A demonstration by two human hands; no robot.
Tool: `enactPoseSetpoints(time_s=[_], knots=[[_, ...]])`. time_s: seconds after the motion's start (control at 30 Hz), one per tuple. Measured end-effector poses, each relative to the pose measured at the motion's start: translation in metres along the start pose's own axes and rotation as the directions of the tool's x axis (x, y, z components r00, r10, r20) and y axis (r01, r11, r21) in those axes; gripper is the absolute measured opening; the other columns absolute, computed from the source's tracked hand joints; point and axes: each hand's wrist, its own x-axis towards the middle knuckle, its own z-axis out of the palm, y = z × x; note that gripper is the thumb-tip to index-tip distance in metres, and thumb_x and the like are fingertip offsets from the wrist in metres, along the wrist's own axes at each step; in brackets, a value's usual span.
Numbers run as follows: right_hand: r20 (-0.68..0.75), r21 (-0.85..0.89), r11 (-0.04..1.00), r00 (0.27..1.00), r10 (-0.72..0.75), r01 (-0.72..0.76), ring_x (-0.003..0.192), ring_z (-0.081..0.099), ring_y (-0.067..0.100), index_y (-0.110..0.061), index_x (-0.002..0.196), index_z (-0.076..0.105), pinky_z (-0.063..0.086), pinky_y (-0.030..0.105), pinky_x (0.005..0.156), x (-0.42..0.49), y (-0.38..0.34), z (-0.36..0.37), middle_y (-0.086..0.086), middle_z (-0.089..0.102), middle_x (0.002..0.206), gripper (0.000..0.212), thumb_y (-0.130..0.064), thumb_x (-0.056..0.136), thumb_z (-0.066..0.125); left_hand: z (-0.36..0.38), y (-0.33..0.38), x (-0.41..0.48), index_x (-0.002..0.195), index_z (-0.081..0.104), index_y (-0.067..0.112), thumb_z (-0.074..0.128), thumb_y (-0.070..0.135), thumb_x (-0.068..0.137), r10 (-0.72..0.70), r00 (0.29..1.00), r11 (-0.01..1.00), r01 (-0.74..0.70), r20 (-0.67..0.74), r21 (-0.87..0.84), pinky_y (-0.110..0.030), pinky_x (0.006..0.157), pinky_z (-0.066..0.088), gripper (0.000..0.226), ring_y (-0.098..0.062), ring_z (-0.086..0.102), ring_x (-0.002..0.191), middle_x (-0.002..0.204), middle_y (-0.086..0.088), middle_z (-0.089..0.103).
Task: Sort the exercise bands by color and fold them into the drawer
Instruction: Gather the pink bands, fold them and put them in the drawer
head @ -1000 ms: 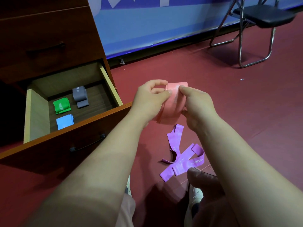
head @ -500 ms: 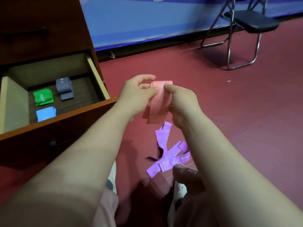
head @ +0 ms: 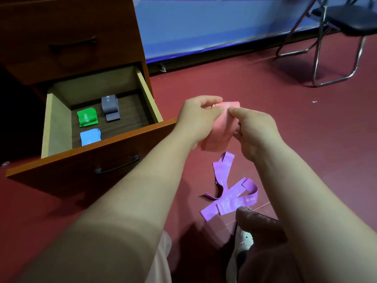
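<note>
My left hand [head: 196,117] and my right hand [head: 253,129] both pinch the top of a folded pink band [head: 219,135], held in the air above the red floor. The band hangs down between the two hands. Beneath them, a purple band [head: 228,193] lies loose and crumpled on the floor. To the left, the open wooden drawer [head: 91,148] holds a folded green band [head: 87,117], a folded grey band [head: 110,108] and a folded blue band [head: 90,136].
The drawer belongs to a brown cabinet [head: 71,33] with a closed drawer above. A folding chair [head: 336,37] stands at the back right before a blue wall panel. My knee and a shoe [head: 242,248] sit at the bottom near the purple band.
The pink band is folded shorter and my thumbs have come closer together at its top. The view shifted, so the drawer sits further into frame.
</note>
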Motion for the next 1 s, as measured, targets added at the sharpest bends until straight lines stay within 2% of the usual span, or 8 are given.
enactPoseSetpoints(time_s=[0.17, 0.3, 0.47, 0.53, 0.7, 0.77, 0.9, 1.0], knots=[[-0.021, 0.037, 0.999, 1.000, -0.013, 0.014, 0.080, 0.065, 0.023, -0.013, 0.090, 0.066, 0.053, 0.036, 0.080, 0.002, 0.002, -0.002, 0.010, 0.072, 0.091, 0.009, -0.010, 0.083, 0.070, 0.000, -0.002, 0.002, 0.106, 0.073, 0.021, 0.068, 0.013, 0.086, -0.051, 0.999, 0.997, 0.051, 0.010, -0.057, -0.041, 0.094, 0.054, 0.022, -0.019, 0.068, 0.100, 0.102, -0.002, 0.071], [-0.057, 0.085, 0.996, 0.998, -0.024, 0.029, 0.075, 0.061, 0.019, -0.025, 0.094, 0.057, 0.050, 0.030, 0.070, 0.003, 0.001, -0.003, 0.007, 0.070, 0.105, 0.023, -0.011, 0.082, 0.072, -0.001, -0.002, 0.003, 0.110, 0.071, 0.019, 0.075, 0.008, 0.077, -0.093, 0.992, 0.992, 0.099, 0.080, -0.079, -0.041, 0.092, 0.055, 0.034, -0.019, 0.070, 0.097, 0.103, -0.004, 0.073], [-0.033, 0.065, 0.997, 0.999, -0.042, 0.044, 0.078, 0.062, 0.019, -0.021, 0.088, 0.070, 0.048, 0.027, 0.066, -0.001, -0.002, -0.003, 0.002, 0.070, 0.090, 0.012, -0.010, 0.085, 0.067, -0.002, -0.001, 0.001, 0.124, 0.064, 0.012, 0.073, -0.008, 0.074, -0.080, 0.986, 0.997, 0.083, 0.148, -0.010, -0.038, 0.095, 0.054, 0.055, -0.016, 0.069, 0.098, 0.105, -0.004, 0.072], [-0.009, 0.045, 0.999, 1.000, -0.028, 0.028, 0.079, 0.063, 0.018, -0.022, 0.094, 0.072, 0.048, 0.025, 0.065, -0.001, -0.004, -0.003, 0.001, 0.071, 0.094, 0.019, -0.008, 0.083, 0.065, -0.003, -0.001, 0.001, 0.126, 0.063, 0.012, 0.073, -0.009, 0.074, -0.073, 0.986, 0.997, 0.071, 0.151, 0.018, -0.037, 0.095, 0.054, 0.057, -0.015, 0.069, 0.100, 0.107, -0.003, 0.071], [0.093, -0.016, 0.999, 0.995, -0.034, 0.035, 0.058, 0.065, 0.013, -0.016, 0.115, 0.066, 0.049, 0.020, 0.049, -0.003, -0.007, -0.004, 0.005, 0.068, 0.092, 0.050, 0.013, 0.078, 0.050, -0.007, -0.004, 0.004, 0.125, 0.064, 0.013, 0.073, -0.003, 0.079, -0.043, 0.996, 0.999, 0.040, 0.080, 0.038, -0.034, 0.096, 0.053, 0.050, -0.011, 0.067, 0.100, 0.107, -0.001, 0.070], [0.097, -0.044, 0.998, 0.995, -0.036, 0.040, 0.057, 0.066, 0.012, -0.012, 0.117, 0.064, 0.050, 0.020, 0.050, -0.001, -0.006, -0.004, 0.005, 0.068, 0.091, 0.049, 0.014, 0.078, 0.050, -0.008, -0.006, 0.006, 0.123, 0.065, 0.014, 0.073, 0.000, 0.080, -0.037, 0.996, 0.998, 0.032, 0.077, 0.055, -0.036, 0.096, 0.053, 0.046, -0.011, 0.067, 0.099, 0.105, 0.001, 0.071], [0.102, -0.102, 0.993, 0.993, -0.053, 0.064, 0.077, 0.065, 0.017, -0.015, 0.116, 0.065, 0.050, 0.024, 0.064, 0.004, -0.002, -0.006, 0.006, 0.068, 0.100, 0.047, 0.010, 0.077, 0.055, -0.009, -0.006, 0.005, 0.117, 0.068, 0.017, 0.072, 0.005, 0.083, -0.018, 0.996, 0.995, 0.009, 0.092, 0.103, -0.037, 0.095, 0.054, 0.036, -0.012, 0.068, 0.097, 0.098, 0.004, 0.072], [0.088, -0.131, 0.988, 0.994, -0.070, 0.081, 0.072, 0.064, 0.011, -0.019, 0.114, 0.065, 0.047, 0.020, 0.063, 0.004, -0.002, -0.007, 0.001, 0.068, 0.096, 0.043, 0.007, 0.080, 0.059, -0.011, -0.006, 0.004, 0.105, 0.073, 0.023, 0.072, 0.014, 0.085, -0.005, 0.994, 0.988, -0.013, 0.113, 0.156, -0.040, 0.093, 0.055, 0.022, -0.016, 0.070, 0.094, 0.092, 0.003, 0.074]])
